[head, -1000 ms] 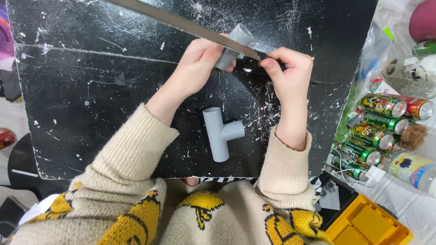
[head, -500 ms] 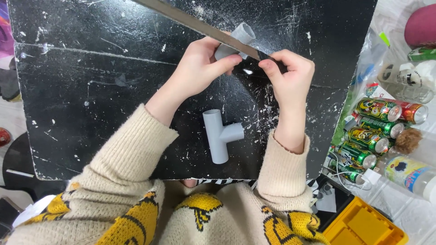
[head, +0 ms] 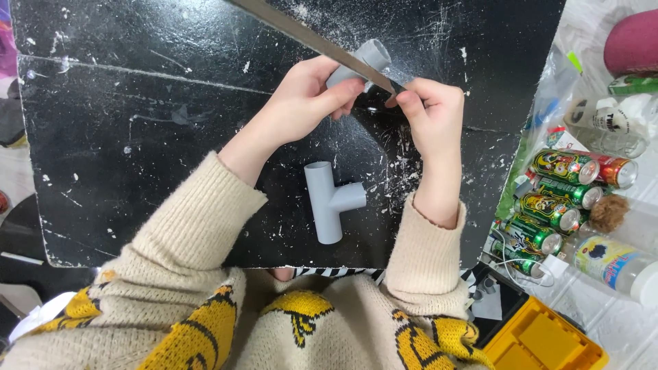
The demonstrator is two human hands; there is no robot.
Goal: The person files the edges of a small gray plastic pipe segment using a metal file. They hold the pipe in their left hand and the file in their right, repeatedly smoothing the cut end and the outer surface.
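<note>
Short grey pipe piece point(head: 362, 63) near the far middle of the black table point(head: 137, 137), clamped in the left hand point(head: 305, 99). Long flat blade point(head: 308, 38) laid across it, end pinched shut in the right hand point(head: 433, 113). Grey tee fitting point(head: 330, 200) lying loose nearer (untouched). Drink cans point(head: 558, 195) off right.

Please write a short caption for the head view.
Left hand holds grey pipe piece; right hand grips long blade across it.
</note>
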